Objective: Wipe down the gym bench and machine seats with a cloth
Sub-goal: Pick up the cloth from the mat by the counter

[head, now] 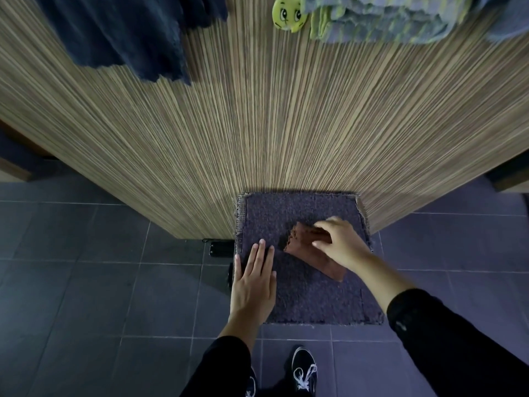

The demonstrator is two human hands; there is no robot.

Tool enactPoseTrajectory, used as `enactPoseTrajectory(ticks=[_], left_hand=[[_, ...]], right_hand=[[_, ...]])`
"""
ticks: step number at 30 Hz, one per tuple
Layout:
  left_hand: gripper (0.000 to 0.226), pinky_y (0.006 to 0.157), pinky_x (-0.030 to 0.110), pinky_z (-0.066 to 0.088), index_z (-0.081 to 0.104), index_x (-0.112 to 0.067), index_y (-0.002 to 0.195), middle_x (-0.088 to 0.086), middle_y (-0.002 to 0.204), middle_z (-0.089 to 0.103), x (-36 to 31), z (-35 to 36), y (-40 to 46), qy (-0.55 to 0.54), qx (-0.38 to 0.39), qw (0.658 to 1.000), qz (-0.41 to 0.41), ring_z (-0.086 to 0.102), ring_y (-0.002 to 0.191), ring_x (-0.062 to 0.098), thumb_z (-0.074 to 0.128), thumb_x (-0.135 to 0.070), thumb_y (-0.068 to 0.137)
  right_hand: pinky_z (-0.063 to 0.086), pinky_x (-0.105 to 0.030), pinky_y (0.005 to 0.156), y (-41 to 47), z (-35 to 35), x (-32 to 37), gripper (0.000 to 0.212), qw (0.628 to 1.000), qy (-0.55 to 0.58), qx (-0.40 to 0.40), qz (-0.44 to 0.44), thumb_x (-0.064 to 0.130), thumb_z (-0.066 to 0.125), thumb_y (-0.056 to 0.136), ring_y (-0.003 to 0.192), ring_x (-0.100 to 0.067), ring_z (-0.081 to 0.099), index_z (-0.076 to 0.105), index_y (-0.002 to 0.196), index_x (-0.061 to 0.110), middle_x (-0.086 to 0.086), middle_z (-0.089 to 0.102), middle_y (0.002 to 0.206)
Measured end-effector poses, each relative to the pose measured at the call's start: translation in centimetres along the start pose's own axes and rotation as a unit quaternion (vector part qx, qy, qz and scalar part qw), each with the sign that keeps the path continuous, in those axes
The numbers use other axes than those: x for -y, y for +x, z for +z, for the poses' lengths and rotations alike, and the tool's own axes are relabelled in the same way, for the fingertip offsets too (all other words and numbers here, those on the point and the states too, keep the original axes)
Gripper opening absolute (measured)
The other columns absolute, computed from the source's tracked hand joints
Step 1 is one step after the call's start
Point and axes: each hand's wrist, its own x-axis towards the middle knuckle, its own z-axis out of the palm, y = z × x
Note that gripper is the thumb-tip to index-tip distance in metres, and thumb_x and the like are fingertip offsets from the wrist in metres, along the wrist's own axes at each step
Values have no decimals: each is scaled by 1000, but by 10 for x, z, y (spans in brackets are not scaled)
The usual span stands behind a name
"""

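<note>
Likely risk: the folded rust-brown cloth [313, 252], pinched by the right hand [339, 243] on the grey carpeted square bench [309, 299], may snag on the rough pile and bunch, despite the flat, spread left hand [253, 282] bracing the top.

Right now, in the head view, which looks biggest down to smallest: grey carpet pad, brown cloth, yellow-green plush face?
1. Grey carpet pad, clearly largest.
2. Brown cloth, partly under the right hand.
3. Yellow-green plush face, though its distance makes this unsure.
</note>
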Motion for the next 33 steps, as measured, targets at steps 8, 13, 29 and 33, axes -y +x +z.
enactPoseTrajectory(ticks=[8, 13, 29, 33], left_hand=[[55, 111, 49, 17, 33, -14, 149, 5, 157, 28, -2, -2, 0, 1, -1, 1000, -4, 30, 143, 21, 26, -33, 98], [55, 110, 50, 18, 35, -14, 149, 6, 157, 29, -4, -2, 0, 0, 2, 1000, -8, 31, 143, 22, 27, -33, 98], [56, 113, 50, 17, 29, -16, 151, 5, 160, 22, -4, -1, -2, 4, 3, 1000, -9, 20, 147, 20, 20, -41, 102], [56, 114, 50, 17, 28, -15, 151, 5, 159, 22, -4, 0, -3, 8, -9, 1000, -5, 19, 147, 19, 22, -41, 102]], right_hand=[[48, -35, 85, 3, 13, 3, 55, 997, 28, 43, 58, 46, 70, 78, 107, -22, 56, 49, 120, 16, -3, 57, 117], [50, -42, 86, -9, 17, 3, 64, 985, -145, -78, -59, 57, 53, 85, 110, -28, 50, 34, 136, 24, -5, 45, 124], [51, -44, 78, -50, 66, 28, 54, 969, -196, -148, -7, 57, 33, 91, 113, -33, 54, 42, 138, 30, -10, 48, 135], [49, -45, 84, -48, 84, 27, 49, 973, -151, -174, -3, 50, 35, 92, 115, -33, 52, 51, 133, 30, -9, 47, 139]])
